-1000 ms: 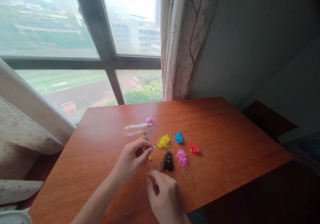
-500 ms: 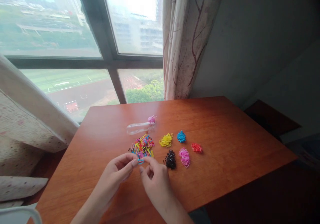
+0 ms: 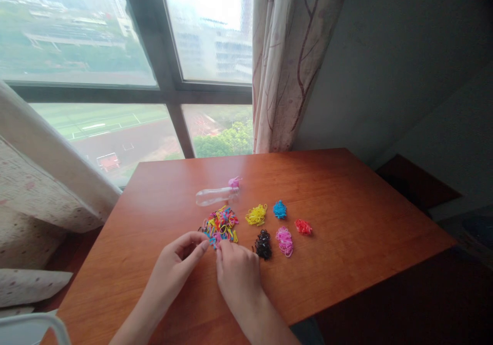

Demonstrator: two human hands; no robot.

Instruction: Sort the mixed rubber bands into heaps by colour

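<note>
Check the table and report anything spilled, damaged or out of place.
Nothing looks damaged or spilled. The mixed pile is the odd one: several colours jumbled together, while the yellow pile, blue pile, red pile, black pile and pink pile to its right each keep one colour.

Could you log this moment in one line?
left hand: near mixed bands; right hand: same; yellow pile, black pile, blue pile, pink pile, red pile

I'm working in what seems a home. Cream patterned fabric curtains (image 3: 275,78) are flanking a grey-framed glass window (image 3: 167,94).
</note>
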